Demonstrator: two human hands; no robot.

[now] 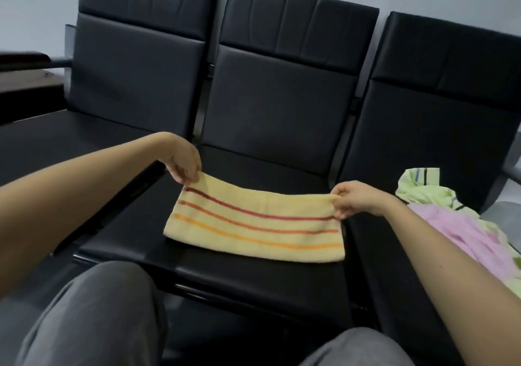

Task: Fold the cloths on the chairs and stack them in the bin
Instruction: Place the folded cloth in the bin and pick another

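Observation:
A yellow cloth (pixel 253 224) with red and orange stripes lies folded into a long strip on the middle chair seat (pixel 225 275). My left hand (pixel 183 162) pinches its far left corner and lifts it slightly. At the far right corner, my right hand (pixel 352 199) pinches the cloth the same way. A pink cloth (pixel 456 233) and a light green cloth (pixel 423 188) lie crumpled on the right chair seat. No bin is in view.
Three black padded chairs stand in a row against a pale wall, with the left chair seat (pixel 56 146) bare. A dark wooden table edge (pixel 25 84) shows at the far left. My knees in grey trousers (pixel 98 317) are close to the middle seat's front edge.

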